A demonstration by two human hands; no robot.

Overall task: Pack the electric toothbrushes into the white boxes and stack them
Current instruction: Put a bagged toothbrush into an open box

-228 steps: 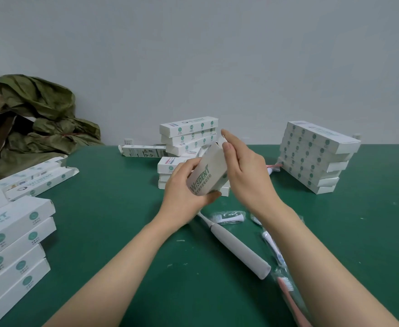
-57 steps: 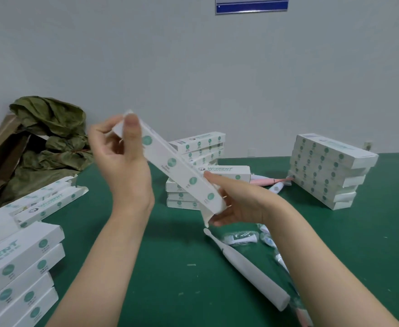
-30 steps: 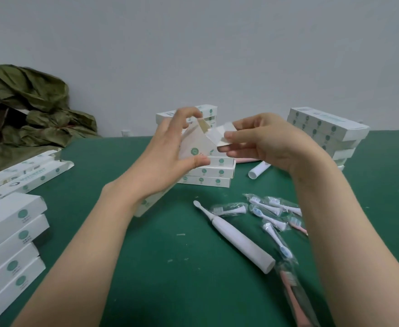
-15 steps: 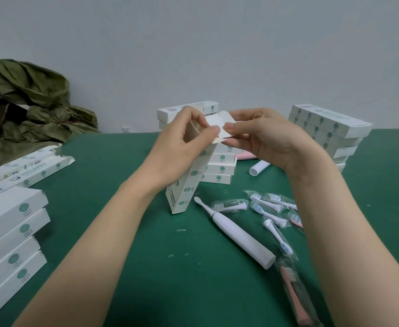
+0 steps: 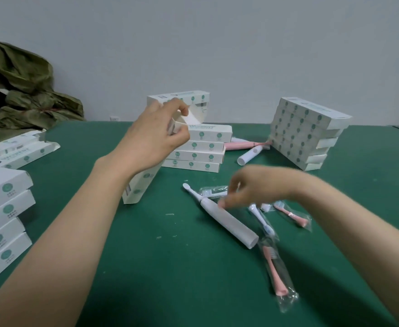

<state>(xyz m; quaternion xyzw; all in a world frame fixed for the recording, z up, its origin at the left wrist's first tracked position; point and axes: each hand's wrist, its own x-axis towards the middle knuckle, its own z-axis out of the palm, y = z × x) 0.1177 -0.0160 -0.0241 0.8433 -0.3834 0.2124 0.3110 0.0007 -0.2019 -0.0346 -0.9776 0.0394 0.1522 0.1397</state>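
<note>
1. A green table fills the scene, with a crumpled olive cloth at its far left edge.
2. A leaning pile of boxes stands far right. A second pile sits at the near left edge, and a lower middle pile lies behind the hands.
3. The open box stands on end, tilted, left of centre, with its foot on the table. It partly hides the middle pile.
4. The left hand pinches the open box's top flap between thumb and fingers.
5. The white toothbrush lies slantwise on the table, right of the open box and apart from it, its bristles pointing far left.
6. The right hand, blurred, hangs over the toothbrush's neck with fingers curled down. Whether it grasps anything cannot be told.
7. A pink toothbrush and a white handle lie between the middle and right piles.
8. Bagged brush heads are scattered just right of the white toothbrush, some under the right wrist. A pink one lies nearest.
</note>
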